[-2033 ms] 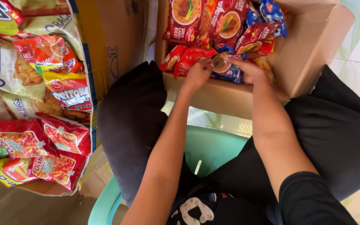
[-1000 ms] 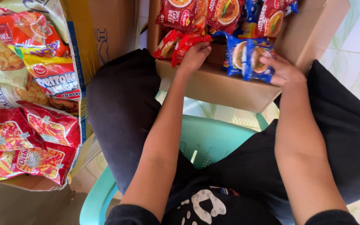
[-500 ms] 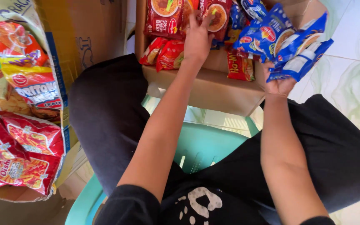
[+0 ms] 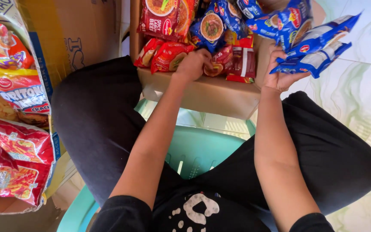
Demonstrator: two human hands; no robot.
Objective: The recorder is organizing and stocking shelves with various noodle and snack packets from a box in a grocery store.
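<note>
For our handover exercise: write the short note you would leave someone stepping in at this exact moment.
Left hand: down in the cardboard box, on the red noodle packets.
Right hand: grips a bunch of blue noodle packets, raised over the box's right edge.
Box sits in front of the knees, holding mixed red and blue packets.
Done: one blue bunch lifted clear.
Left: red and blue packets in the box are unsorted.
Snack bags lie at the left, untouched.

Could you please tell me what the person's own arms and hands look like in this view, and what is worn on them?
Both arms are bare from the short black sleeves down. The left hand and the right hand wear no gloves, and no watch, ring or bracelet shows at either wrist. The black top carries a white printed mark on the chest. Nails are too small to judge.
</note>
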